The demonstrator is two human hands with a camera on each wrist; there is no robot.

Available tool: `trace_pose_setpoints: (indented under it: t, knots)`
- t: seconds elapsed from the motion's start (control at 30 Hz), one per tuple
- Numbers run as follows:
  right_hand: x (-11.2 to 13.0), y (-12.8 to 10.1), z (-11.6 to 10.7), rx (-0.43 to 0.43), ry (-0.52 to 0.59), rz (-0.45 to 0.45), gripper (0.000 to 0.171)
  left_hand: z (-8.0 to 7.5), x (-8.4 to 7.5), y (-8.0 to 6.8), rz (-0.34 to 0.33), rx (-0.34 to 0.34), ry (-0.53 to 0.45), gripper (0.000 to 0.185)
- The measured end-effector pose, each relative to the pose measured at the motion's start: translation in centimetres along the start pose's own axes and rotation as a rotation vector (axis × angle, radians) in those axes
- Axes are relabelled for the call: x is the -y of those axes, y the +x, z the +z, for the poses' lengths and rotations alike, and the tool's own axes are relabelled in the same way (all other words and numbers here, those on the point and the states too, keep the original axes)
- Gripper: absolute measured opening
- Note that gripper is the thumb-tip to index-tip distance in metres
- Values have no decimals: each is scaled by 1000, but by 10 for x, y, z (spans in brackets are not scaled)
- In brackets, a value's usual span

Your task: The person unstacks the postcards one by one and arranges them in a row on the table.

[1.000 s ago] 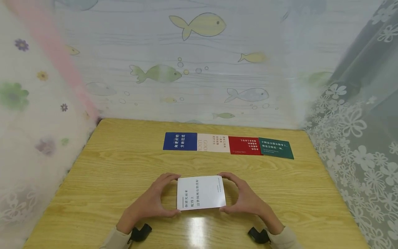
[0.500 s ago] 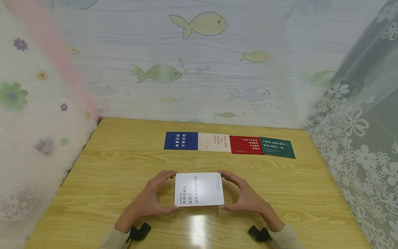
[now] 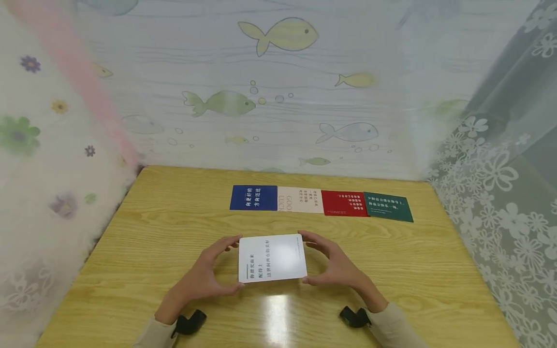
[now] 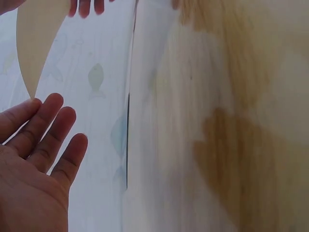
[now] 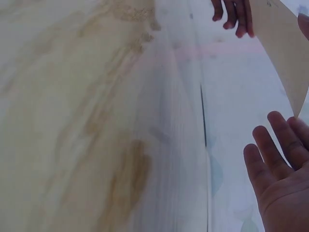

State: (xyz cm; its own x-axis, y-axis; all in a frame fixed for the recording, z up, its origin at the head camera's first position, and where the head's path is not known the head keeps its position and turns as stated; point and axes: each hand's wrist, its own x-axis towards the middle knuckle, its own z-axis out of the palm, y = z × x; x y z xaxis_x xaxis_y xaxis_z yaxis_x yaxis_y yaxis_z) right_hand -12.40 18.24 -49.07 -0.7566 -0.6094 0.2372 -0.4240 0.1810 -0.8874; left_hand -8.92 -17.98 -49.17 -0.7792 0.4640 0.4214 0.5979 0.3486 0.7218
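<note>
We hold the white card [image 3: 271, 258] above the table [image 3: 143, 241], left hand [image 3: 204, 275] and right hand [image 3: 337, 267] fingers pinching its edges; blue card [image 3: 253, 197], cream card [image 3: 300, 200], red card [image 3: 344, 203], green card [image 3: 388, 207] lie beyond.

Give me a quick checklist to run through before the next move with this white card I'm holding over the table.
1. Left hand holds the white card by its left edge: ok.
2. Right hand holds its right edge: ok.
3. Card level, printed side up: ok.
4. Card is lifted off the table: cannot tell from the head view.
5. Row of blue card, cream card, red card and green card lies flat at the far side: ok.
6. Bare table space beside the row's left end: ok.
</note>
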Motion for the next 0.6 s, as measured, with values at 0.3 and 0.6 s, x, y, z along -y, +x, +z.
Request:
trace_pose_setpoints:
  t: [0.3,0.6]
  knots:
    - [-3,21,6,18,-35,13,98,-14,13,-3,-85,17,50,99]
    - [-6,45,10,33,-94,53,100,-31,24,1,-159,38,153,102]
